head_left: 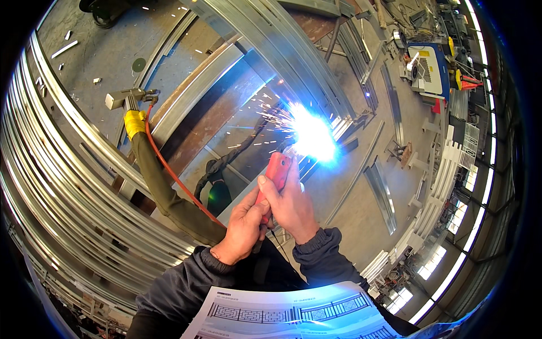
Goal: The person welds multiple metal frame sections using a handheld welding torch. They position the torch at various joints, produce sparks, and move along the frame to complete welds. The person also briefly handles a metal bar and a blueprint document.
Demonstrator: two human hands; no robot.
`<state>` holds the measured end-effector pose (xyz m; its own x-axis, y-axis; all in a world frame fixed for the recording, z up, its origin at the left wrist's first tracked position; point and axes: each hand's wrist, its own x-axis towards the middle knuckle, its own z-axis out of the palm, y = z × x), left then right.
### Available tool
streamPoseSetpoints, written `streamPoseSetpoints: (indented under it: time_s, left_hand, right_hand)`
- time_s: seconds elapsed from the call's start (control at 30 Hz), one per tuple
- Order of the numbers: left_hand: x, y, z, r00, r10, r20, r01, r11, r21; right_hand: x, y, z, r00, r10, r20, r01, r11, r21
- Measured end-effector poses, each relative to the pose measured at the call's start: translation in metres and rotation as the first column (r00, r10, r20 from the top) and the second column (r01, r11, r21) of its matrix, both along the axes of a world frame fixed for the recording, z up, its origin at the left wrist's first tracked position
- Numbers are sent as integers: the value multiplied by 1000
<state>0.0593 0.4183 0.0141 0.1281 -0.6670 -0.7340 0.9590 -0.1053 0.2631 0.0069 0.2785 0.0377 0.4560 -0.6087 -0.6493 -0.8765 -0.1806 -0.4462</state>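
Note:
My left hand [241,227] and my right hand [292,206] are closed together round a red, flat, rounded handheld piece [278,169] with a small dark hole near its upper end. Its exact kind is not clear, and my fingers hide its lower part. Just beyond it glares a welding arc [313,134], blue-white and throwing sparks to the left. The glare hides whatever lies at its centre. Below my wrists is a printed sheet [288,311] with drawings of railings.
Left of me, a co-worker's olive sleeve [161,181] ends in a yellow glove [135,123] at a grey metal tool [121,99]; a red hose [169,164] runs beside it. A dark-clothed person [217,169] crouches ahead. Long metal tubes [68,186] fill the left; a blue-white machine [427,69] stands right.

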Motion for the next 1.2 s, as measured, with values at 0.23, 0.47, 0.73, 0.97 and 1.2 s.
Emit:
streamPoseSetpoints:
  time_s: [0.23, 0.47, 0.73, 0.97, 1.2]
  left_hand:
    - [1, 0, -1, 1000, -3, 6, 3, 1000, -17]
    - [2, -3, -1, 1000, 1, -10, -2, 1000, -13]
    - [2, -2, -1, 1000, 2, 1, -2, 1000, -8]
    - [2, -3, -2, 1000, -3, -16, 3, 1000, -4]
    - [1, -3, -4, 1000, 6, -25, -6, 1000, -3]
  right_hand:
    - [2, -3, -1, 1000, 21, 8, -20, 1000, -3]
    - [2, -2, -3, 999, 34, 23, -33, 999, -27]
    - [1, -3, -4, 1000, 25, -14, -25, 1000, -6]
    - [6, -5, -1, 996, 61, -59, -62, 998, -13]
    - [2, -7, -8, 994, 85, -69, -86, 996, -22]
